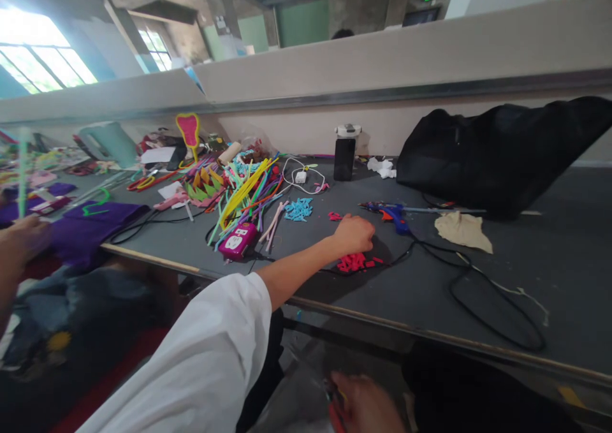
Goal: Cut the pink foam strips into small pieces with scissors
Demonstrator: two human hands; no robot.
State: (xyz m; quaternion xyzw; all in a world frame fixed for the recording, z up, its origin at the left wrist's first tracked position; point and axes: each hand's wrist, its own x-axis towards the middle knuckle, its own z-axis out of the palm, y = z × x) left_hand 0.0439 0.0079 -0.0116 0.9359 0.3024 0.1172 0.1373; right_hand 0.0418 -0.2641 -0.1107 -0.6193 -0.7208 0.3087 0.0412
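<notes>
My left hand [354, 234] reaches over the table with its fingers curled down, just above a pile of small red pieces [352, 263]. Whatever is in those fingers is hidden from view. A few pinkish-red pieces [335, 216] lie just beyond the hand, and a heap of short light-blue pieces [298, 210] is to its left. Low in the picture, below the table edge, my right hand [366, 404] is closed around red-handled pliers [337, 414], partly cut off by the frame. To the right of my left hand lies a blue glue gun [394, 219].
Pipe cleaners [246, 190] and a magenta box [238, 240] lie left. A black bag [497, 155], beige cloth [463, 230] and looping black cord [478, 277] occupy the right. A phone [344, 160] stands behind. Another person's hand [26, 238] is at far left.
</notes>
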